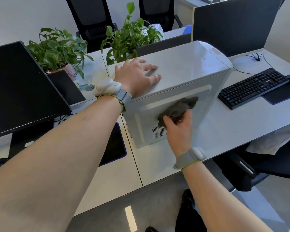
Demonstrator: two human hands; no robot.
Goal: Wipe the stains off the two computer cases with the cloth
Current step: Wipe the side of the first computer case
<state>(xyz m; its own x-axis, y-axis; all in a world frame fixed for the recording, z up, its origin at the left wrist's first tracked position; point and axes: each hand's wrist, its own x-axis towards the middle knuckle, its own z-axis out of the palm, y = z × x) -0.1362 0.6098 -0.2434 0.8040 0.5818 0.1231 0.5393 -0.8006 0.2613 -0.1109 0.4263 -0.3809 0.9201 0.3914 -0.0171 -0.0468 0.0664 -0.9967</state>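
Observation:
A white computer case [187, 67] stands upright on the desk [233, 124] in the middle of the view. My left hand [137, 76] lies flat on its top panel, fingers spread, holding nothing. My right hand [179, 126] grips a crumpled grey cloth [181, 108] and presses it against the case's near side panel, just above a small vent grille [158, 132]. Only this one case is in view.
A black keyboard [253, 87] and mouse pad [283, 94] lie right of the case, with a black monitor [231, 24] behind. Another monitor [20, 87] stands at left. Two potted plants [60, 49] sit behind the case. Office chairs stand at the back and lower right.

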